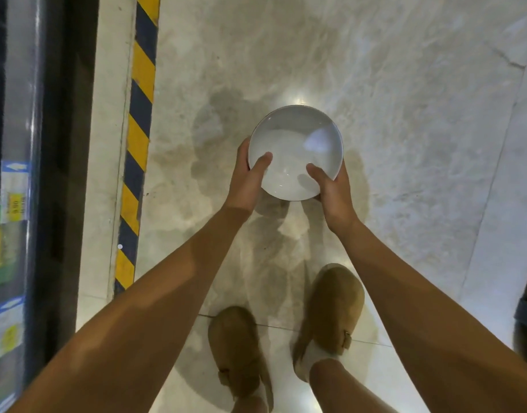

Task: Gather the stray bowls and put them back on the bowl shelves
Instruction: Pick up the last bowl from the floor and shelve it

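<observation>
Round, shallow white glazed bowl (296,150): empty, mouth up, approx. level. Carried in the air at centre of view, ahead of the body, well above the pale marbled stone-tile floor (405,114). Touching no shelf.

Grip, left hand (245,181): on near-left rim, thumb (263,162) hooked over the edge onto the inner wall. Remaining fingers wrapped round the outside, mostly hidden under the bowl.

Grip, right hand (335,195): mirror hold on near-right rim, thumb inside, fingers beneath & out of sight. Both forearms stretched fwd.

Below: two tan suede clogs (333,311) w/ white socks, right one ahead of the left, as in mid-stride.

Left of floor: yellow-and-black striped hazard tape (138,144) along a pale kerb. Beyond it, dark shelf unit (21,114) w/ blurred price labels (15,201). Stock on it too smeared to identify.

Step in hand (judged): transport. One stray bowl collected, not yet shelved.

Next move calls for: finding the bowl shelves (none identifiable here), then raising the bowl to shelf height & setting it down flat or nesting it on matching bowls. Two-handed hold best kept until the base is supported. Glazed ware over hard tile, so prob. no surviving a drop.
</observation>
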Tool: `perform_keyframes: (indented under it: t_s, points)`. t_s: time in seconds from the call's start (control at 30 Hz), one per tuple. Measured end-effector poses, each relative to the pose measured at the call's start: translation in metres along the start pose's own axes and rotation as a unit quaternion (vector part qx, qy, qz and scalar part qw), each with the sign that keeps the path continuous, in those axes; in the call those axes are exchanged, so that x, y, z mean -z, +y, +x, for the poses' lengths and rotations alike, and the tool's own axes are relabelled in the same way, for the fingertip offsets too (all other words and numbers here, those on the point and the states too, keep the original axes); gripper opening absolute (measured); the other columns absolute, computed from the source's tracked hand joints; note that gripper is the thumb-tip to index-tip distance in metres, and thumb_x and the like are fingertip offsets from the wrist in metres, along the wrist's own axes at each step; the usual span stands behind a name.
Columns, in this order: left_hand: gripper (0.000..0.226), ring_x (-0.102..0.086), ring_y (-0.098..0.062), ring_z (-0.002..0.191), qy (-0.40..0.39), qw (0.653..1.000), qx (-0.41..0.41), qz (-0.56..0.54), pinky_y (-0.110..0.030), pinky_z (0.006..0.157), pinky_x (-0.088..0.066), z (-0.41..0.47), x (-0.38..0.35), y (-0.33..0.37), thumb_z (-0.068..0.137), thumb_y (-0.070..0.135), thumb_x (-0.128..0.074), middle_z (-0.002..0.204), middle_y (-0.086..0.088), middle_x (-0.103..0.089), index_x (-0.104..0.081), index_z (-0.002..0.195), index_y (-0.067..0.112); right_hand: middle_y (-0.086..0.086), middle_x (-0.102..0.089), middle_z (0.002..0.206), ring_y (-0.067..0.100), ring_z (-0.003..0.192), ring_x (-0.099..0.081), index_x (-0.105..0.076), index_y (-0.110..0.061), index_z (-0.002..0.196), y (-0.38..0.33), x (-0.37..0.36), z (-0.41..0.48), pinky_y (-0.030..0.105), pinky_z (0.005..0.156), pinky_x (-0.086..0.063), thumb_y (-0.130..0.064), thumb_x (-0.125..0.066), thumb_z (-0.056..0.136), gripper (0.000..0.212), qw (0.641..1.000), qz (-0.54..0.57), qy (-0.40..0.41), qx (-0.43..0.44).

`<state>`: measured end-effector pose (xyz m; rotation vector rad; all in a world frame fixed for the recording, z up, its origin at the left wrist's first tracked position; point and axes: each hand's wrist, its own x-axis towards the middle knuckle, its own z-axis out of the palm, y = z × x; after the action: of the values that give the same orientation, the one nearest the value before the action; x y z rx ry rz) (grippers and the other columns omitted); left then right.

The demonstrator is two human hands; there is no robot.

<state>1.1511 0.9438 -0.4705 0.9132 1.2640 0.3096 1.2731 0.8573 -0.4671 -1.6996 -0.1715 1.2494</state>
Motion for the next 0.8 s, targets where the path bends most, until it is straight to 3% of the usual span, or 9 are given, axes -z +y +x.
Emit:
perform_keyframes:
  t_s: [0.27, 0.47, 0.6, 0.8]
  points:
    - [0.039, -0.053, -0.005, 0.105, -0.023, 1.0, 0.013, -0.006, -0.034, 0.093, -0.05, -0.051, 0.002, 0.035, 0.096, 0.019, -0.048, 0.117, 0.011, -0.051, -0.034, 0.13, 0.034, 0.004, -0.06, 0.126, 0.019, 0.114, -0.06, -0.044, -0.023, 0.135, -0.036, 0.003, -0.054, 0.052, 0.095, -0.051, -0.027, -0.06, 0.081, 0.057, 1.0, -0.026, 0.007, -0.007]
    - [0.036, -0.053, 0.001, 0.098, -0.025, 1.0, 0.004, 0.016, -0.015, 0.072, -0.052, -0.138, 0.009, 0.104, 0.097, 0.023, -0.046, 0.11, 0.02, -0.05, -0.032, 0.127, 0.038, 0.003, -0.058, 0.128, 0.015, 0.113, -0.06, -0.042, -0.022, 0.137, -0.107, -0.004, -0.138, 0.044, 0.093, -0.054, -0.027, -0.058, 0.082, 0.057, 1.0, -0.014, -0.003, 0.003]
    - [0.038, -0.053, -0.005, 0.103, -0.023, 1.0, -0.009, 0.006, -0.022, 0.08, -0.052, -0.212, 0.019, 0.158, 0.095, 0.027, -0.051, 0.123, 0.007, -0.049, -0.034, 0.127, 0.04, 0.003, -0.057, 0.131, 0.017, 0.116, -0.058, -0.04, -0.024, 0.139, -0.163, -0.011, -0.212, 0.042, 0.094, -0.053, -0.032, -0.058, 0.083, 0.06, 1.0, -0.004, 0.0, 0.007]
    - [0.032, -0.052, 0.004, 0.097, -0.002, 0.999, -0.031, 0.006, -0.02, 0.079, -0.05, -0.341, 0.036, 0.234, 0.097, 0.022, -0.047, 0.107, 0.024, -0.05, -0.036, 0.121, 0.04, 0.002, -0.06, 0.127, 0.017, 0.113, -0.061, -0.044, -0.024, 0.136, -0.242, -0.025, -0.337, 0.042, 0.094, -0.053, -0.034, -0.058, 0.081, 0.058, 1.0, -0.002, -0.006, 0.013]
